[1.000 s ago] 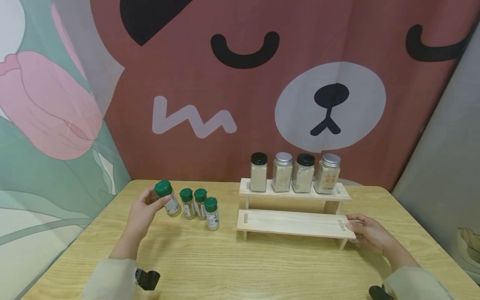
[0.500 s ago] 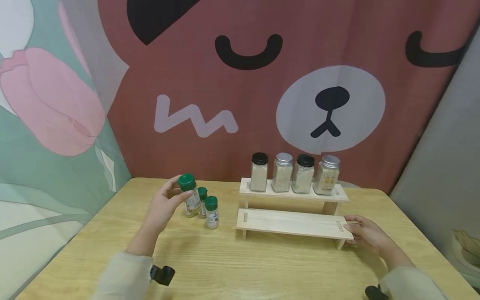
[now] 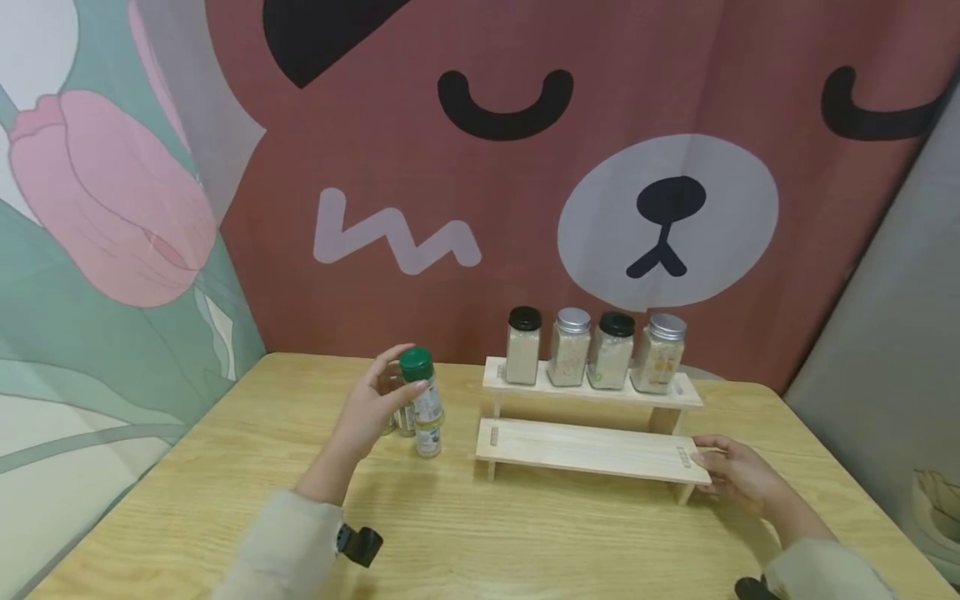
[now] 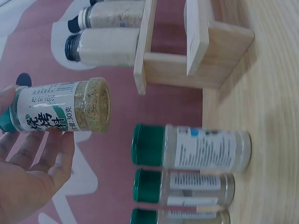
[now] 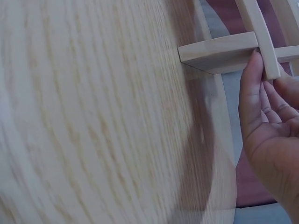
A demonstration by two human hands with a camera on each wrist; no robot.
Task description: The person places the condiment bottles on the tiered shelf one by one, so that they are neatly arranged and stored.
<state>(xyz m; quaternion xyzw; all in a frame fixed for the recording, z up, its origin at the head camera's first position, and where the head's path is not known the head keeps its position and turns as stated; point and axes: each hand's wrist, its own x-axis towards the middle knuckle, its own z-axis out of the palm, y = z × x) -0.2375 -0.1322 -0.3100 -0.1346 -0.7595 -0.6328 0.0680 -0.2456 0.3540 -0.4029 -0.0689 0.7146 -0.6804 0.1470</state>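
Head: the left hand pinches a green-capped jar, nearly upright, left of the lower shelf. Left wrist: its base faces the counter, apart from three standing jars. Right wrist: the right hand grips the shelf's end.

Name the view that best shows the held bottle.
Left wrist: the held bottle is large, label facing the camera. The head view shows it small, partly behind the left hand; the right wrist view omits it.
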